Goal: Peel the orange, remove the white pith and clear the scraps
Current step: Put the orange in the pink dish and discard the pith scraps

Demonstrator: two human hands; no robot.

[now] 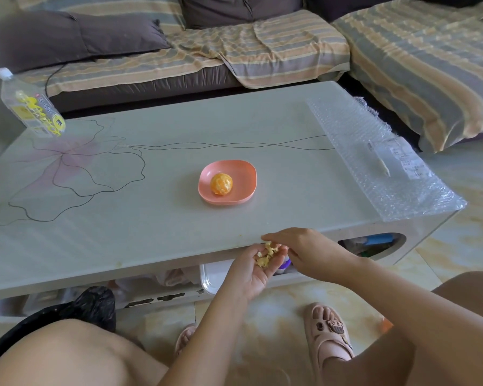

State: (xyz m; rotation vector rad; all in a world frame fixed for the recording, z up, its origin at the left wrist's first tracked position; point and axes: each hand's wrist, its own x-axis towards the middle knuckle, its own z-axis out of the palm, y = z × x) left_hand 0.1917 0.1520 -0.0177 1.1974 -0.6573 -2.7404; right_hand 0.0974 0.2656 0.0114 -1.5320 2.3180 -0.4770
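The peeled orange (pixel 221 184) lies in a pink plate (pixel 243 174) in the middle of the grey table (pixel 151 218). Just below the table's near edge my left hand (pixel 253 270) is cupped palm up, with a small heap of peel and pith scraps (pixel 267 254) lying in it. My right hand (pixel 307 250) lies flat at the table's edge, its fingers straight and reaching over the scraps toward the cupped palm.
A plastic bottle (pixel 30 105) stands at the far left corner. Bubble wrap (pixel 379 157) with a pen covers the table's right end. A bin with a black bag (pixel 87 307) sits on the floor at the near left. Boxes fill the shelf under the table.
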